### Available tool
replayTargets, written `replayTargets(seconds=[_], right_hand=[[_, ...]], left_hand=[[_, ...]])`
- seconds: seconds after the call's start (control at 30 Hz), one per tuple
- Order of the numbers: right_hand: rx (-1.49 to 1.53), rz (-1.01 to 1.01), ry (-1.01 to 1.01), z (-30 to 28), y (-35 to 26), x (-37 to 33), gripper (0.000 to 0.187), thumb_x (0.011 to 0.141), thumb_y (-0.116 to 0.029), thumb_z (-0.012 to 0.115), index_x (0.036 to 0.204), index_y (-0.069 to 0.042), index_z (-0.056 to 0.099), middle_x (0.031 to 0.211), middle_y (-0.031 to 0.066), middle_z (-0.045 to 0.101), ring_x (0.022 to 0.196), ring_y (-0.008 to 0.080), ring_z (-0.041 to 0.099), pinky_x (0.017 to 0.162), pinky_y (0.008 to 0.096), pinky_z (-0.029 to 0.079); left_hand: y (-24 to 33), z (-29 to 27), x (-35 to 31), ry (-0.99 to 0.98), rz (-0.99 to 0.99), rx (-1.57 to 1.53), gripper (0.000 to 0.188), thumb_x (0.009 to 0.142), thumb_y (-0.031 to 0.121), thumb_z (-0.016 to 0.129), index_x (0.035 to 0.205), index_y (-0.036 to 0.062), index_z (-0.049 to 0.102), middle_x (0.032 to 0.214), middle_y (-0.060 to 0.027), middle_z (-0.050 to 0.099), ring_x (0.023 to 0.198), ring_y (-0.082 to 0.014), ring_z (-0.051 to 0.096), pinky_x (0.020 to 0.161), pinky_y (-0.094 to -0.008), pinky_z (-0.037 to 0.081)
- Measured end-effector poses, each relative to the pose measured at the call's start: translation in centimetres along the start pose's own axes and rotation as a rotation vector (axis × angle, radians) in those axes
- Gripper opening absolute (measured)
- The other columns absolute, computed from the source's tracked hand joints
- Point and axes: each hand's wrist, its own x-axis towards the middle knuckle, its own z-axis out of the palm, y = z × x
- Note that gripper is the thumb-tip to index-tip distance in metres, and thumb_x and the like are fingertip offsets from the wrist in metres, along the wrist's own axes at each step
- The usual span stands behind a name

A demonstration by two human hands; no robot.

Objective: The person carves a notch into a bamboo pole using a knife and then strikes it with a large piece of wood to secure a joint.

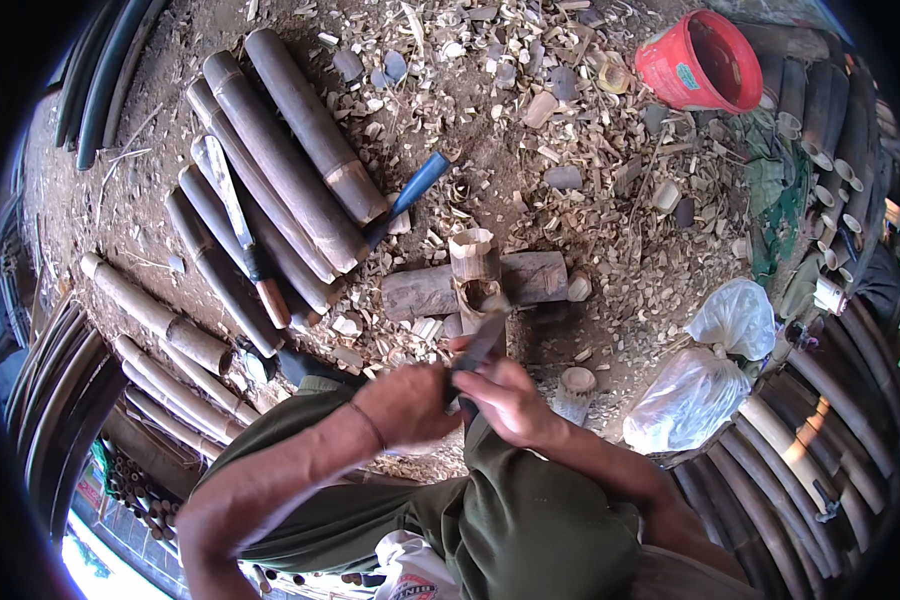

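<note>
A bamboo piece (473,255) with a cut-out notch lies across a short log (418,293), its near end running under my hands. My left hand (407,405) is closed in a fist around the knife's handle, which the fingers hide. The knife blade (482,345) points up and away over the bamboo, close to the notch. My right hand (505,398) wraps around the near part of the bamboo, its thumb lying against the blade. Both hands are close together above my lap.
Dark bamboo poles (315,130) lie at the left, with a long-bladed knife (228,195) and a blue-handled tool (420,187) among them. A red bucket (660,65) stands far right. Nearer are a tied clear plastic bag (685,400) and a bamboo stub (574,390). Wood chips litter the ground.
</note>
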Motion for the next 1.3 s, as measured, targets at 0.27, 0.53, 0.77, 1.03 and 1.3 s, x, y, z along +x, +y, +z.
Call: replayTargets(seconds=[0.27, 0.53, 0.77, 1.03, 1.3], right_hand=[[-1.974, -0.08, -0.166, -1.4, -13.9, -2.5, 0.043, 0.084, -0.032, 0.067, 0.108, 0.002, 0.055, 0.091, 0.0178, 0.061, 0.075, 0.0331, 0.066, 0.063, 0.0401, 0.054], [-2.261, 0.253, -0.595, 1.0, -17.5, 3.6, 0.026, 0.078, -0.027, 0.069, 0.088, -0.003, 0.066, 0.072, 0.0142, 0.068, 0.069, 0.0316, 0.069, 0.06, 0.0408, 0.055], [-1.587, 0.078, 0.014, -4.1, -8.5, -0.3, 0.033, 0.081, -0.033, 0.072, 0.101, -0.009, 0.064, 0.077, 0.0178, 0.069, 0.072, 0.0363, 0.069, 0.061, 0.0433, 0.055], [-1.208, -0.181, 0.423, -2.1, 2.0, 0.2, 0.034, 0.076, -0.009, 0.075, 0.103, -0.001, 0.057, 0.083, 0.0185, 0.067, 0.08, 0.0364, 0.069, 0.066, 0.0399, 0.054], [-1.602, 0.007, 0.082, -1.6, -6.8, -1.8, 0.039, 0.081, -0.019, 0.067, 0.114, -0.002, 0.053, 0.084, 0.0198, 0.065, 0.078, 0.0397, 0.067, 0.068, 0.0446, 0.054]], left_hand=[[2.8, 8.6, 8.5, 0.03, 0.664, -1.495, 0.081, 0.086, 0.064, 0.059, 0.133, 0.0009, 0.039, 0.11, -0.0088, 0.053, 0.09, -0.017, 0.053, 0.085, -0.037, 0.045], [7.4, 7.2, 10.7, 0.03, 0.424, -2.513, 0.034, 0.101, 0.039, 0.044, 0.107, 0.0081, 0.057, 0.076, -0.0027, 0.058, 0.072, -0.0168, 0.055, 0.077, -0.0332, 0.045], [3.7, 6.2, 9.5, 0.446, -0.054, -1.613, 0.046, 0.093, 0.027, 0.051, 0.061, -0.0036, 0.062, 0.054, -0.0103, 0.06, 0.045, -0.0168, 0.055, 0.044, -0.0318, 0.044], [-2.1, 3.1, 8.9, 0.502, 0.171, -0.596, 0.041, 0.092, 0.023, 0.049, 0.068, -0.0072, 0.062, 0.05, -0.015, 0.059, 0.047, -0.0206, 0.061, 0.044, -0.0355, 0.048], [1.5, 5.3, 7.9, 0.432, 0.141, -1.195, 0.035, 0.1, 0.028, 0.045, 0.104, 0.0016, 0.067, 0.063, -0.0051, 0.06, 0.053, -0.0121, 0.056, 0.046, -0.0286, 0.044]])
